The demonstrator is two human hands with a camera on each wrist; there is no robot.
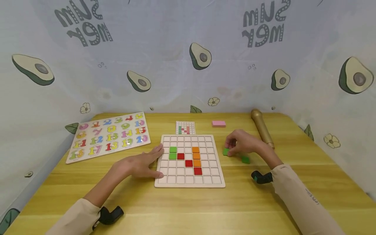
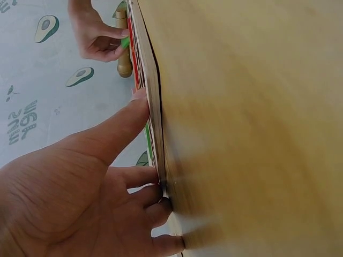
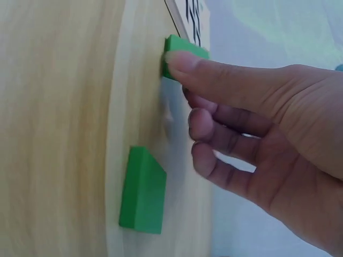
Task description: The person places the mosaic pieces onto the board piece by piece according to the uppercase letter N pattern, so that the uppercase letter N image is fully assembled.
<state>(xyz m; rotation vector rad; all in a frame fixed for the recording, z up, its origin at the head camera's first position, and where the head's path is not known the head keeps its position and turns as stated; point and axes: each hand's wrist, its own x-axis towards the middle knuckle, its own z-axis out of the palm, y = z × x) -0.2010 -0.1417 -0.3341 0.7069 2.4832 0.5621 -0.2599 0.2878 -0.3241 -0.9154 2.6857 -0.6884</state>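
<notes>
A wooden grid board [image 1: 172, 180] lies mid-table, with green, red and orange square tiles set in some of its cells. My left hand [image 1: 138, 164] is spread at the board's left edge, thumb and fingertips touching it. To the right of the board, my right hand [image 1: 244, 142] pinches a green tile [image 3: 185, 45] between thumb and index finger, low over the table. The other fingers curl loosely under it in the right wrist view. A second green tile [image 1: 245, 160] lies on the table close to that hand.
Behind the board lies a small pattern card [image 1: 178, 127], with a pink block [image 1: 218, 124] to its right. A colourful number puzzle board [image 1: 110, 132] is at the back left. A gold microphone-shaped object [image 1: 262, 128] lies beyond my right hand. Printed cloth [image 1: 170, 65] hangs behind the table.
</notes>
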